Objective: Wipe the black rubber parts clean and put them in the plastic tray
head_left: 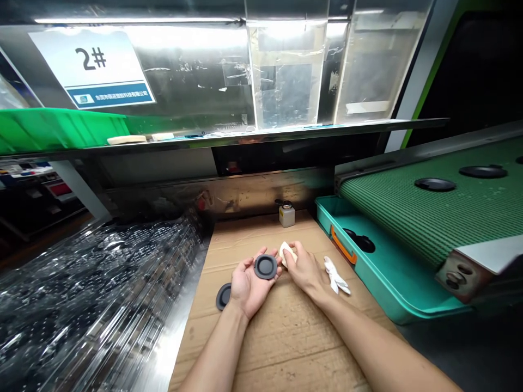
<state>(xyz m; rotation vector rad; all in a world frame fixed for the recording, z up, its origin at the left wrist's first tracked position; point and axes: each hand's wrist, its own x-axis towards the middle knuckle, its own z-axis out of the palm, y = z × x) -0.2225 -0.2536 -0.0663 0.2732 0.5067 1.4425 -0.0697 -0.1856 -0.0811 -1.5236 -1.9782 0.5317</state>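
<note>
My left hand (251, 286) is turned palm up over the cardboard, cradling a round black part (265, 267) with a raised rim and a recessed middle. The part rests on the fingers, its hollow side facing me. Just right of it, my right hand (302, 268) pinches a folded white cloth (286, 251) between thumb and fingers. The cloth is beside the left fingertips. A second round black part (223, 296) lies on the cardboard, partly hidden behind my left hand. Crumpled white gloves or cloth (336, 277) lie to the right of my right wrist.
Cardboard (281, 348) covers the bench, with a small dispenser bottle (286, 214) at its back. A teal bin (384, 283) holding black parts stands right, under a green conveyor (408, 212) carrying round parts (435, 184). Clear plastic trays (93, 294) are stacked left. A metal shelf (229, 142) crosses above.
</note>
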